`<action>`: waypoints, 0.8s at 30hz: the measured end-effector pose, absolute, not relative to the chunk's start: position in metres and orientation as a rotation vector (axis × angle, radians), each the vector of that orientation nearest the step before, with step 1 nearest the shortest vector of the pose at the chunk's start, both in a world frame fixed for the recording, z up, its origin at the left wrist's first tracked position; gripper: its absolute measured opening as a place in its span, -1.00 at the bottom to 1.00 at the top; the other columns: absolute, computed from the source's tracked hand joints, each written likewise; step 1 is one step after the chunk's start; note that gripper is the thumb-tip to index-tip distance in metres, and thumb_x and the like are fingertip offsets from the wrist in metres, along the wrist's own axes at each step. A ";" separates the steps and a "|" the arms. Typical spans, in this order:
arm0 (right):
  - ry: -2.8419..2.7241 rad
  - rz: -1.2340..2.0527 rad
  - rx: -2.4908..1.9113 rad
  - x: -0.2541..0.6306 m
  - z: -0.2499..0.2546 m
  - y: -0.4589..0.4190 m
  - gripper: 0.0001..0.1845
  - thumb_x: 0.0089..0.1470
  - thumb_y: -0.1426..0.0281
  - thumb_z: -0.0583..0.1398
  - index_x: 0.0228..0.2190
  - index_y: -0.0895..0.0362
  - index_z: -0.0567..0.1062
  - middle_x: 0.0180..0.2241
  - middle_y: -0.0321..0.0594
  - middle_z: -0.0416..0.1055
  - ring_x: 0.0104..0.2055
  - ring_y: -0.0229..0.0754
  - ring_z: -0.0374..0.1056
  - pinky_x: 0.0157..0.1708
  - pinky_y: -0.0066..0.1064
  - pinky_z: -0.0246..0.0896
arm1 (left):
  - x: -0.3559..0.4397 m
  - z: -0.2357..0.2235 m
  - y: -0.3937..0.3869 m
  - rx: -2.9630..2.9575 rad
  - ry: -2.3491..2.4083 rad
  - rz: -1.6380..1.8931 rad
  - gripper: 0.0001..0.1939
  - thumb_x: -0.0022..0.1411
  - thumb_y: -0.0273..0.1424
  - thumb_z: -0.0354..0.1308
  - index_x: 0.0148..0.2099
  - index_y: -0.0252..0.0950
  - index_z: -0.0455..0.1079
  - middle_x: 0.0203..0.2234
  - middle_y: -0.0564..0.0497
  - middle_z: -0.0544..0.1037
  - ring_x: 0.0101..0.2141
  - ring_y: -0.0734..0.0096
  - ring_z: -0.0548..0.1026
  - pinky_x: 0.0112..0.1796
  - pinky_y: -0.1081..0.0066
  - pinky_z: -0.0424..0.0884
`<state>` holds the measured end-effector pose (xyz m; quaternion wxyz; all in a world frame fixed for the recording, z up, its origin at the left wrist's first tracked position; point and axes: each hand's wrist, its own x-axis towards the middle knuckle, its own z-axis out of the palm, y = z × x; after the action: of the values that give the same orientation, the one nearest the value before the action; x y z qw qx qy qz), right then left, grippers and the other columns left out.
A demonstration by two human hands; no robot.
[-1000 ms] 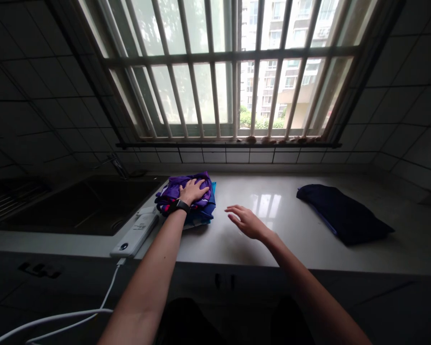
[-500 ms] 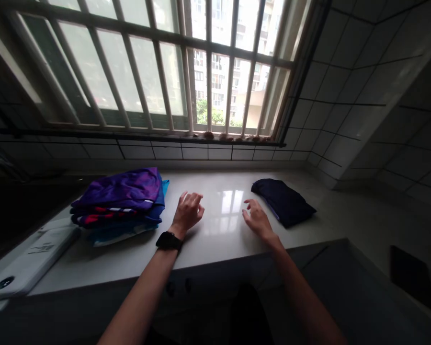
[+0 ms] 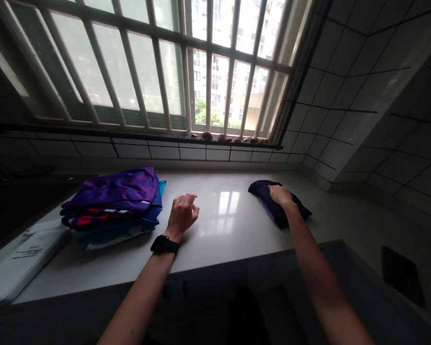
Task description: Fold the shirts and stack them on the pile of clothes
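My right hand (image 3: pixel 280 194) rests on top of a folded dark navy cloth (image 3: pixel 289 212) that lies at the right of the white counter (image 3: pixel 222 230); its fingers curl down onto the fabric. My left hand (image 3: pixel 182 214), with a black watch on the wrist, hovers loosely curled over the counter's middle and holds nothing. A stack of folded purple and blue garments (image 3: pixel 118 199) sits to the left of that hand, apart from it.
A white flat device (image 3: pixel 19 263) lies at the counter's left front edge. A barred window (image 3: pixel 187 72) runs above the tiled back wall. The counter turns a corner at the right, with a dark square (image 3: pixel 402 282) on the lower surface.
My right hand moved right and forward onto the navy cloth. Earlier my left hand left the purple stack and came to the counter's middle. The view turned right.
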<state>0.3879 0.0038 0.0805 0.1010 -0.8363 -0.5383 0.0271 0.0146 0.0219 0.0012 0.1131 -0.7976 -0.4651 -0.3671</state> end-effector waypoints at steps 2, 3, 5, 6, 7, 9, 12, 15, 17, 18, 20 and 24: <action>-1.608 0.027 -2.420 0.382 0.095 0.013 -0.45 0.48 0.20 -0.08 0.05 0.27 0.56 0.01 0.19 0.54 0.01 0.00 0.50 -0.09 -0.32 0.30 | 0.013 0.002 0.022 -2.353 -1.412 -1.084 -0.71 0.20 -0.56 0.02 -0.05 -0.25 0.39 -0.22 -0.14 0.60 -0.14 0.06 0.57 0.05 0.10 0.38; -1.615 0.022 -2.410 0.377 0.099 0.018 -0.45 0.46 0.16 -0.04 0.05 0.27 0.56 0.00 0.17 0.55 -0.02 -0.01 0.50 -0.10 -0.33 0.30 | 0.013 0.002 0.021 -2.361 -1.431 -1.084 -0.70 0.20 -0.56 0.02 -0.05 -0.25 0.40 -0.23 -0.14 0.60 -0.14 0.06 0.57 0.04 0.11 0.38; -1.600 0.056 -2.437 0.367 0.102 0.023 -0.42 0.37 0.04 0.10 0.02 0.29 0.57 -0.06 0.19 0.56 -0.05 0.02 0.51 -0.11 -0.33 0.31 | 0.012 0.002 0.021 -2.374 -1.459 -1.088 -0.69 0.19 -0.56 0.03 -0.04 -0.25 0.40 -0.22 -0.14 0.60 -0.14 0.07 0.57 0.04 0.11 0.38; -1.577 0.084 -2.468 0.361 0.100 0.024 -0.38 0.30 -0.01 0.17 0.01 0.31 0.58 -0.09 0.21 0.57 -0.05 0.06 0.51 -0.10 -0.30 0.32 | 0.012 0.002 0.020 -2.378 -1.469 -1.091 -0.68 0.18 -0.57 0.03 -0.03 -0.24 0.40 -0.21 -0.14 0.61 -0.13 0.07 0.57 0.04 0.11 0.38; -1.548 0.112 -2.501 0.357 0.096 0.024 -0.34 0.24 -0.04 0.22 0.00 0.32 0.58 -0.10 0.24 0.56 -0.03 0.10 0.51 -0.08 -0.27 0.33 | 0.012 0.001 0.019 -2.378 -1.478 -1.095 -0.68 0.18 -0.57 0.03 -0.03 -0.24 0.40 -0.19 -0.14 0.61 -0.12 0.07 0.57 0.04 0.11 0.38; -1.500 0.143 -2.546 0.351 0.087 0.021 -0.29 0.17 -0.07 0.26 0.02 0.30 0.58 -0.07 0.29 0.55 0.04 0.17 0.50 -0.02 -0.19 0.34 | 0.012 0.001 0.018 -2.379 -1.491 -1.090 -0.67 0.18 -0.58 0.03 -0.02 -0.23 0.40 -0.18 -0.15 0.61 -0.11 0.07 0.56 0.03 0.12 0.38; -1.467 0.145 -2.564 0.350 0.077 0.015 -0.36 0.23 -0.02 0.22 0.05 0.25 0.58 0.01 0.31 0.52 0.11 0.22 0.47 0.07 -0.09 0.32 | 0.012 0.002 0.015 -2.397 -1.506 -1.052 -0.65 0.19 -0.58 0.02 -0.01 -0.24 0.39 -0.17 -0.15 0.60 -0.10 0.07 0.56 0.04 0.13 0.37; -1.419 0.077 -2.565 0.356 0.082 0.015 -0.43 0.38 0.11 0.04 0.13 0.26 0.52 0.11 0.34 0.47 0.17 0.22 0.43 0.12 -0.06 0.29 | 0.013 0.003 0.014 -2.416 -1.532 -1.027 -0.64 0.18 -0.59 0.02 0.01 -0.25 0.39 -0.18 -0.15 0.61 -0.10 0.07 0.56 0.03 0.14 0.37; -1.349 -0.046 -2.474 0.360 0.093 0.016 -0.44 0.43 0.18 -0.06 0.16 0.26 0.48 0.14 0.31 0.45 0.18 0.19 0.43 0.14 -0.09 0.27 | 0.013 0.003 0.015 -2.425 -1.547 -1.035 -0.63 0.17 -0.59 0.01 0.01 -0.25 0.39 -0.20 -0.15 0.61 -0.12 0.08 0.56 0.01 0.14 0.38; -1.309 -0.112 -2.380 0.362 0.100 0.018 -0.46 0.44 0.20 -0.06 0.15 0.25 0.48 0.14 0.28 0.46 0.17 0.17 0.44 0.15 -0.10 0.27 | 0.013 0.003 0.015 -2.428 -1.550 -1.044 -0.62 0.17 -0.60 0.01 0.01 -0.25 0.39 -0.20 -0.14 0.61 -0.13 0.08 0.56 0.00 0.14 0.38; -1.240 -0.181 -2.108 0.362 0.115 0.021 -0.50 0.42 0.19 -0.01 0.07 0.25 0.53 0.07 0.22 0.51 0.13 0.16 0.45 0.14 -0.11 0.26 | 0.013 0.003 0.016 -2.439 -1.549 -1.071 -0.62 0.16 -0.60 0.01 0.00 -0.24 0.39 -0.21 -0.14 0.61 -0.13 0.08 0.57 -0.01 0.14 0.39; -1.202 0.028 -1.419 0.345 0.145 0.032 -0.47 0.34 0.02 0.07 -0.11 0.20 0.58 -0.15 0.00 0.58 0.00 0.09 0.47 0.07 -0.09 0.33 | 0.013 0.001 0.017 -2.474 -1.551 -1.139 -0.69 0.20 -0.53 0.04 -0.01 -0.22 0.40 -0.24 -0.10 0.62 -0.15 0.09 0.58 0.00 0.12 0.38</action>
<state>0.3449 0.0316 0.1450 0.5979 -0.6115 -0.5182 0.0119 0.0129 0.0170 0.0012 0.0036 -0.7893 -0.4948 -0.3635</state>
